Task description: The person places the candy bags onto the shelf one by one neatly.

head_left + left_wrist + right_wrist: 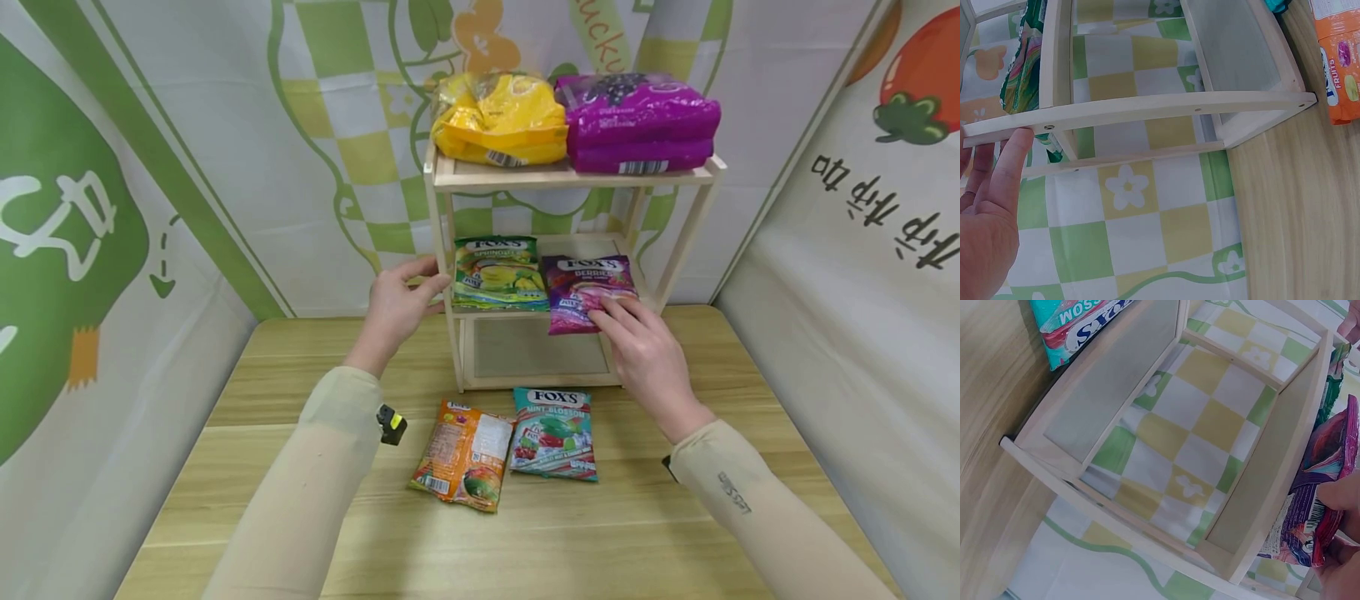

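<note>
The table [652, 533] carries a wooden shelf [532, 348], orange bag [465, 457] and teal bag [555, 435].

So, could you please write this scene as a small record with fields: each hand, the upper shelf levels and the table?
left hand: holds the pale wooden three-level shelf by its left side
right hand: pinches the purple plastic Berries packet, at the middle level's front edge
top level: crinkled yellow plastic bag, shiny purple plastic bag
middle level: green plastic Fox's packet, left of the Berries one
wood-grain table: orange plastic packet, teal plastic Mint Blossom packet, before the shelf
</note>
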A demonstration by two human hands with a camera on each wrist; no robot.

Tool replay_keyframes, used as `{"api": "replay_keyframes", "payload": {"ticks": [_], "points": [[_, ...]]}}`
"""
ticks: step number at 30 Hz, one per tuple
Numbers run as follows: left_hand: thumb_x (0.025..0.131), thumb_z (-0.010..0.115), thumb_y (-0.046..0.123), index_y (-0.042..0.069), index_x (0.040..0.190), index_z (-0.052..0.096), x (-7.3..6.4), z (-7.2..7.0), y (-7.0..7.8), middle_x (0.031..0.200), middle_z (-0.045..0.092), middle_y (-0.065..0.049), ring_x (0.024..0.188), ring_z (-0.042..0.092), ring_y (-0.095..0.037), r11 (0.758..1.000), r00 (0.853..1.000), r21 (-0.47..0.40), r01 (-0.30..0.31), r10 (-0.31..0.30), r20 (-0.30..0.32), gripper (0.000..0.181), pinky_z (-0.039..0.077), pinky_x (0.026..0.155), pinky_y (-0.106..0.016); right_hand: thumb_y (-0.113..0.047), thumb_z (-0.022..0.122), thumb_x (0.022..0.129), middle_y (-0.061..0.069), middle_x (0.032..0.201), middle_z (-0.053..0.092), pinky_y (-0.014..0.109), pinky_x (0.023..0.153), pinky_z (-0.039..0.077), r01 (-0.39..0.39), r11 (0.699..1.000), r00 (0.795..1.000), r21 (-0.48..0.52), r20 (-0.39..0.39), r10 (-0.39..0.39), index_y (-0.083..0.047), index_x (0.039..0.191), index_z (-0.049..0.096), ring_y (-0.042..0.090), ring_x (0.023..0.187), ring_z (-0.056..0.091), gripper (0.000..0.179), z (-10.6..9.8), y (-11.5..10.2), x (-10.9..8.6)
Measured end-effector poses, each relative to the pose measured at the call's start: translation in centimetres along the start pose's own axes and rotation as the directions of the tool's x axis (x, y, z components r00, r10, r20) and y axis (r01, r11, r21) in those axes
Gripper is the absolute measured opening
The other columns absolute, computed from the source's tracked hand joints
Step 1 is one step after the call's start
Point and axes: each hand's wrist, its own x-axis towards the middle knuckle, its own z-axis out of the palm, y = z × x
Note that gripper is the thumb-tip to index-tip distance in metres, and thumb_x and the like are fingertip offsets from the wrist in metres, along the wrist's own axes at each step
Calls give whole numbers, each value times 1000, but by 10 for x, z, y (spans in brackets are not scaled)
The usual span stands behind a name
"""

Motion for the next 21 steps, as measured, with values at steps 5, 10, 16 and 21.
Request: {"api": "replay_keyframes", "payload": {"ticks": [5,10,16,21], "points": [[102,67,22,7,139,63,0,1,0,131,56,-13,115,67,-30,1000,1000,-2,0,0,0,40,63,85,-27,13,68,87,23,123,70,56,102,53,0,1000,1000,-9,10,0,0,119,73,45,117,62,34,1,1,1],[101,67,22,8,138,64,0,1,0,130,57,-13,115,67,-30,1000,1000,-2,1,-1,-2,39,62,85,-27,13,68,87,24,123,70,55,102,53,2,1000,1000,-15,15,-2,1,118,73,45,116,62,34,2,2,2],[101,67,22,8,137,64,0,1,0,129,56,-12,115,67,-30,1000,1000,-8,4,-4,-4,39,63,84,-27,12,67,89,24,122,70,55,100,54,1,1000,1000,-10,1,-1,1,118,73,45,114,63,31,4,2,4],[101,67,22,7,137,64,0,1,0,130,56,-13,116,67,-30,1000,1000,-11,4,-4,-3,39,63,84,-27,12,66,89,25,121,70,55,100,54,4,1000,1000,-2,-8,-4,1,118,73,45,113,63,31,5,4,4]]}}
